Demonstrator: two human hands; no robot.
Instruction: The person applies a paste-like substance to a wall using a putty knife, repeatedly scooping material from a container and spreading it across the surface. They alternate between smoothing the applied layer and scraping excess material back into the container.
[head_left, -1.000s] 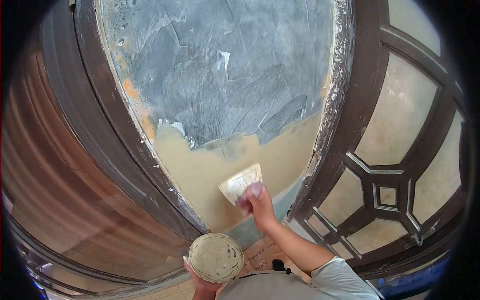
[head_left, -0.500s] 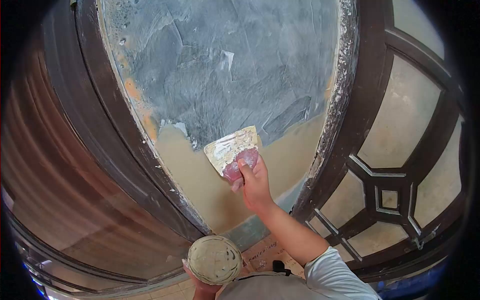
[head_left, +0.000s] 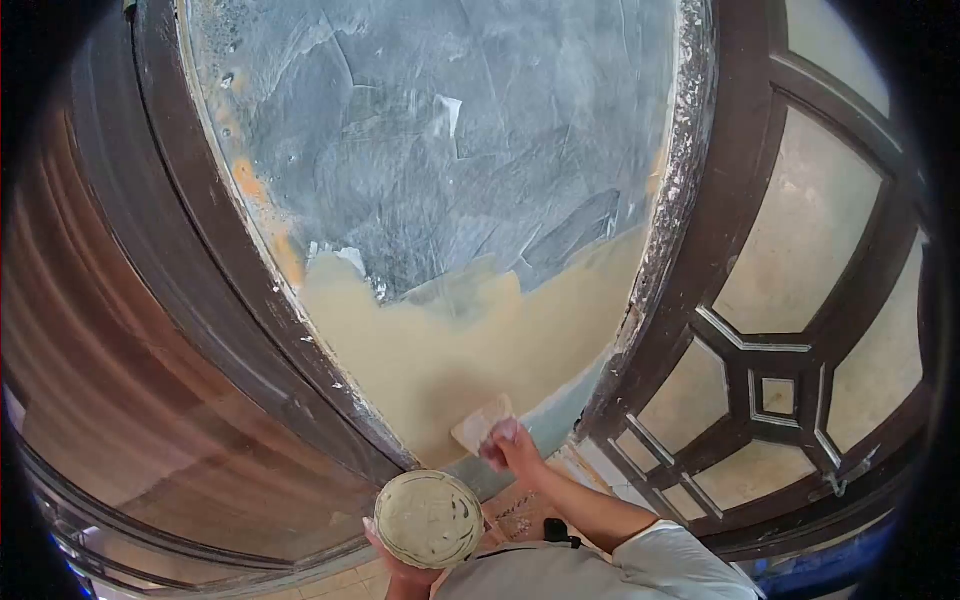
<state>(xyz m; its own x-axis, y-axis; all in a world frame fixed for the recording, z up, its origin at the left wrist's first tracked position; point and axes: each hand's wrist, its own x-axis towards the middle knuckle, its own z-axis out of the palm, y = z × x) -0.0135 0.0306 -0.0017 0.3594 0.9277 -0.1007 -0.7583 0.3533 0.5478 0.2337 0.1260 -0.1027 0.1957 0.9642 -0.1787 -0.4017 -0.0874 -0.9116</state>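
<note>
My right hand (head_left: 510, 446) grips a putty knife (head_left: 483, 424) with a wide, pale-smeared blade, low against the wall near its bottom edge. Motion blurs the hand and blade a little. Smooth beige putty (head_left: 450, 370) coats the lower part of the wall, with a ragged upper border. Above it the wall (head_left: 450, 140) is grey and streaky. At the bottom of the view my left hand (head_left: 395, 562) holds a round tub of putty (head_left: 428, 518) from beneath and the left side; its top is beige with dark marks.
A dark wooden frame (head_left: 230, 240) with chipped paint borders the wall on the left, beside brown curtain-like folds (head_left: 130, 370). To the right is a dark lattice door (head_left: 740, 290) with pale panels. Printed cardboard (head_left: 515, 512) lies on the floor.
My right hand has moved down with the putty knife, from the putty's upper border to near the wall's bottom. Beige now shows where the blade was. The tub stays in place.
</note>
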